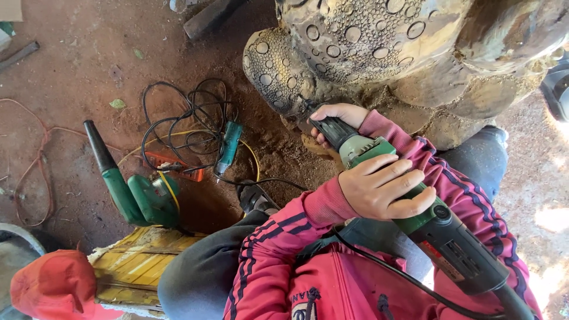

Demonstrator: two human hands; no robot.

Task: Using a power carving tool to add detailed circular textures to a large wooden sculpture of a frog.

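The person sits on the dirt floor against a carved wooden sculpture studded with round bumps. Both hands hold one green-and-black power grinder, its nose set to the sculpture's lower edge. The left hand has its grip clamped over the green mid-body; the right hand has its grip clamped around the black front end, touching the wood. The grinder's cord trails across the red jacket. On the floor, well apart: a green blower, a small teal tool among tangled black cables, an orange socket strip. A red cap lies at the lower left.
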